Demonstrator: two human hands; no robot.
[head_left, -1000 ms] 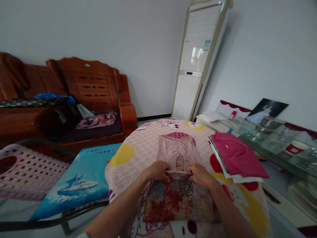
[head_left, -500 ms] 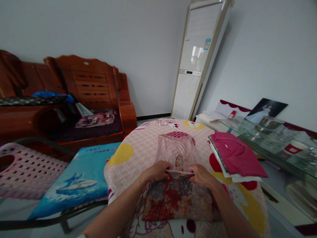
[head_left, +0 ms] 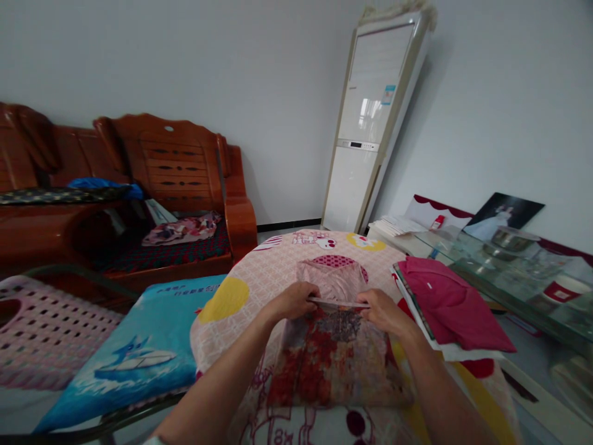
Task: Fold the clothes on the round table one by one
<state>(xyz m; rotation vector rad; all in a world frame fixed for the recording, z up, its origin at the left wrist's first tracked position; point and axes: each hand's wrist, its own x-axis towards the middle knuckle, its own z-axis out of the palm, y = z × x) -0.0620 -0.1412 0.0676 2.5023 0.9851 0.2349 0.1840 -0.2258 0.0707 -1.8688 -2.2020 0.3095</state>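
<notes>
A red and grey patterned garment [head_left: 334,364] lies flat on a table covered with a pink cartoon cloth [head_left: 264,278]. My left hand [head_left: 293,301] and my right hand [head_left: 383,312] pinch the garment's far edge, a pale band stretched between them and lifted slightly. Beyond that edge the garment's pink inner part [head_left: 331,279] lies bunched toward the table's far side. Both hands are closed on the fabric.
A stack of folded clothes topped by a magenta shirt [head_left: 449,303] sits right of the garment. A blue cushion [head_left: 134,346] and a pink perforated stool [head_left: 46,327] are at left, a wooden sofa [head_left: 152,185] behind, a standing air conditioner [head_left: 370,123], and a glass table [head_left: 509,266] at right.
Both hands have carried the garment's band edge farther away from me, folding it over the pink part, which now looks shorter. The camera tilted slightly.
</notes>
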